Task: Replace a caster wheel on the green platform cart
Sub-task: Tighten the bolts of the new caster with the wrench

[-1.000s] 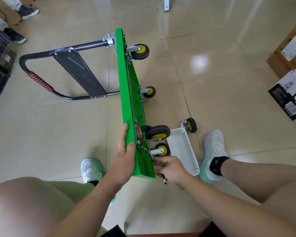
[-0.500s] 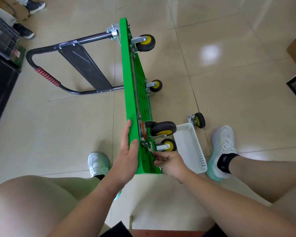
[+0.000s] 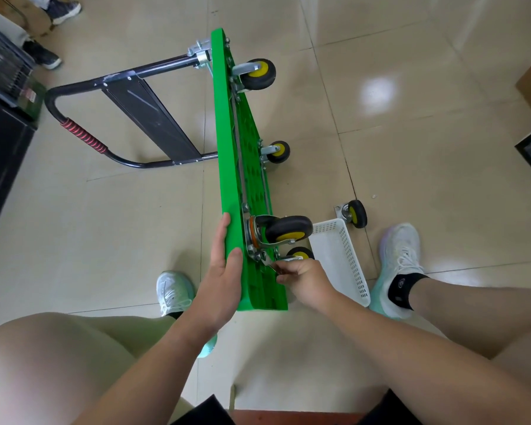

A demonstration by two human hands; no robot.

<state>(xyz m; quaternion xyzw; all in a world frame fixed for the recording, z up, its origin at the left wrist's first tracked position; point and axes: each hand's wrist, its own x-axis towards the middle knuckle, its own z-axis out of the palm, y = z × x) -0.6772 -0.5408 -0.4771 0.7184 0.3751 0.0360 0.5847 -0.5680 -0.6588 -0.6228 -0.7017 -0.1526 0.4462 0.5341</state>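
We've got one green platform cart point(image 3: 227, 154) tipped on edge on the floor, running 6 to 12 o'clock, with four mounted casters point(image 3: 285, 230) on its 3 o'clock face. Our left hand point(image 3: 224, 280) lies flat on the deck, fingers straight. Our right hand point(image 3: 304, 280) pinches what may be a small wrench point(image 3: 271, 264) at the near caster plate. One loose caster point(image 3: 354, 213) sits at 2 o'clock, beside one white basket point(image 3: 354, 271).
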